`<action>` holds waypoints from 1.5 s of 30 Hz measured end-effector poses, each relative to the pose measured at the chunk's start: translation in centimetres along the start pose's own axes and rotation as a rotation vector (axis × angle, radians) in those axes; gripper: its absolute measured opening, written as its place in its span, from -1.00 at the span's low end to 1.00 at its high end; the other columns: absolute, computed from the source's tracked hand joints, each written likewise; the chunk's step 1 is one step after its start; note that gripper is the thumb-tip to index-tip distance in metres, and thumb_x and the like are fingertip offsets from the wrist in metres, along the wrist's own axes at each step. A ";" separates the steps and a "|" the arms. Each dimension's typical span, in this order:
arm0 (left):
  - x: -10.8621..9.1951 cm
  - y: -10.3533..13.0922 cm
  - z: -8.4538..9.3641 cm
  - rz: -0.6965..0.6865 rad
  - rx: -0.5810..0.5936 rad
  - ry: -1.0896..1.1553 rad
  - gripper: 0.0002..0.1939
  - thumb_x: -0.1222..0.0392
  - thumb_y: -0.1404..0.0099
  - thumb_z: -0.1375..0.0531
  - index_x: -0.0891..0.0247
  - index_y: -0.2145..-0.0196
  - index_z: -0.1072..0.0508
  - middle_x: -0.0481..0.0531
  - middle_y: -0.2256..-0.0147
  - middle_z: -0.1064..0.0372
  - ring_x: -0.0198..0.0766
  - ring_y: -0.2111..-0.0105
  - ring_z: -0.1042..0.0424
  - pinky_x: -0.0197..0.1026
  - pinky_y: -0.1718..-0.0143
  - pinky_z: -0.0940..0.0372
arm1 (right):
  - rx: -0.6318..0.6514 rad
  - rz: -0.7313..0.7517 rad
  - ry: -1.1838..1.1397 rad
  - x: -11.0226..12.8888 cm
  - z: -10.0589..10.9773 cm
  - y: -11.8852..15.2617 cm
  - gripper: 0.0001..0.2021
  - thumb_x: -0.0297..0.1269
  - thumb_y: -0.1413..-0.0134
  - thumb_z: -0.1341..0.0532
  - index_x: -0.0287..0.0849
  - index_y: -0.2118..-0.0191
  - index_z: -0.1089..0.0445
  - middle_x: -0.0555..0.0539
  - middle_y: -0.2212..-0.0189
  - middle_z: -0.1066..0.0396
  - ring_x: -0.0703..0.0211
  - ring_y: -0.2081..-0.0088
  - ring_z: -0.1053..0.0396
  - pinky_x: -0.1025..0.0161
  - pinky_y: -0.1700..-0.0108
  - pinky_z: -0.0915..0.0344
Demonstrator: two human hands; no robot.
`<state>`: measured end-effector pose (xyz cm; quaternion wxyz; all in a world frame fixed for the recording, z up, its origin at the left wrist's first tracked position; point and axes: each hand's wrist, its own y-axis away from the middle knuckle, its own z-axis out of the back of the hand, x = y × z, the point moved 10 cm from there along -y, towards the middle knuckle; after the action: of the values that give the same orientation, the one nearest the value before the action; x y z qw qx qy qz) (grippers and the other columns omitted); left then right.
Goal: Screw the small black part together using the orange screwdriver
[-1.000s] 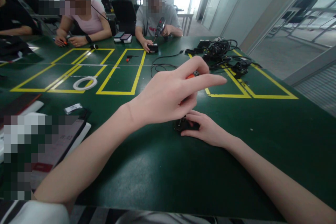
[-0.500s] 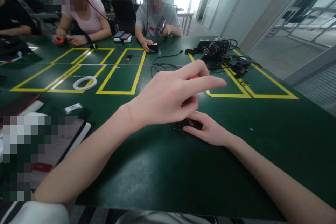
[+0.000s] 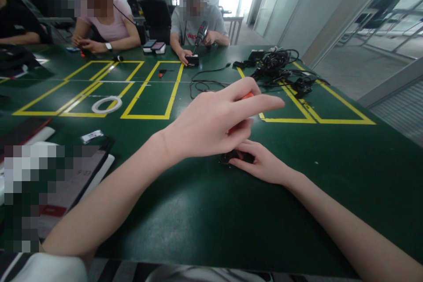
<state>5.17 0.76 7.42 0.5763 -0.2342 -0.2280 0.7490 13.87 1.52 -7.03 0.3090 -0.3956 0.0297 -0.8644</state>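
Note:
My left hand (image 3: 220, 116) is raised over the table, its fingers curled round an orange-handled tool (image 3: 247, 96). Most of that tool is hidden by the hand, so its tip cannot be seen. One finger stretches out to the right. Lower and just behind it, my right hand (image 3: 264, 162) rests on the table with thumb and fingers closed on a small black part (image 3: 227, 157). The part lies on the green tabletop, directly below the left hand and partly covered by both hands.
Across the green table (image 3: 205, 211), a person holds a power drill (image 3: 202, 33) over a black piece (image 3: 192, 60). Tangled black cables (image 3: 277, 64) lie at the back right. A white tape roll (image 3: 106, 105) and a tablet-like device (image 3: 77, 176) are on the left.
My left fingers have turned slightly around the orange handle, while my right hand keeps its place. The co-worker at the far left has shifted their hands.

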 end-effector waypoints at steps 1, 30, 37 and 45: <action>0.1 0.0 0.0 0.006 0.005 -0.001 -0.55 0.35 -0.39 -0.05 0.14 -0.17 -0.43 0.12 0.02 -0.47 -0.24 0.18 -0.50 -0.25 0.27 -0.38 | -0.002 0.001 0.010 0.0 0.0 0.0 -0.74 -0.10 -0.41 -0.20 -0.18 0.17 -0.50 -0.09 0.33 -0.43 0.17 0.39 -0.35 0.25 0.29 -0.39; 0.9 0.6 -0.7 0.034 0.022 0.089 -0.51 0.27 -0.44 -0.13 0.10 -0.29 -0.32 0.13 -0.13 -0.38 -0.20 0.00 -0.48 -0.20 0.10 -0.48 | -0.021 0.029 0.061 -0.2 -0.6 0.2 -0.82 -0.24 -0.36 -0.23 -0.22 0.07 -0.50 -0.13 0.25 -0.46 0.15 0.35 -0.38 0.23 0.27 -0.38; 1.0 0.5 -0.9 0.077 0.108 0.203 -0.39 0.35 -0.36 -0.12 0.11 -0.33 -0.27 0.14 -0.12 -0.37 -0.23 0.04 -0.47 -0.27 0.15 -0.44 | 0.001 0.038 0.023 0.1 -0.6 0.1 -0.84 -0.27 -0.38 -0.21 -0.20 0.07 -0.49 -0.11 0.23 -0.45 0.17 0.36 -0.36 0.24 0.28 -0.37; 0.9 0.6 -1.2 0.105 0.146 0.202 -0.35 0.34 -0.34 -0.15 0.11 -0.36 -0.23 0.03 0.13 -0.52 -0.26 0.27 -0.48 -0.28 0.24 -0.38 | -0.010 0.036 0.045 -0.2 -0.6 0.2 -0.82 -0.25 -0.37 -0.23 -0.21 0.04 -0.50 -0.12 0.24 -0.46 0.15 0.36 -0.39 0.23 0.26 -0.40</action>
<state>5.20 1.61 6.01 0.5718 -0.2776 -0.1010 0.7654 13.59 1.37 -7.61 0.3218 -0.3770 0.0482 -0.8672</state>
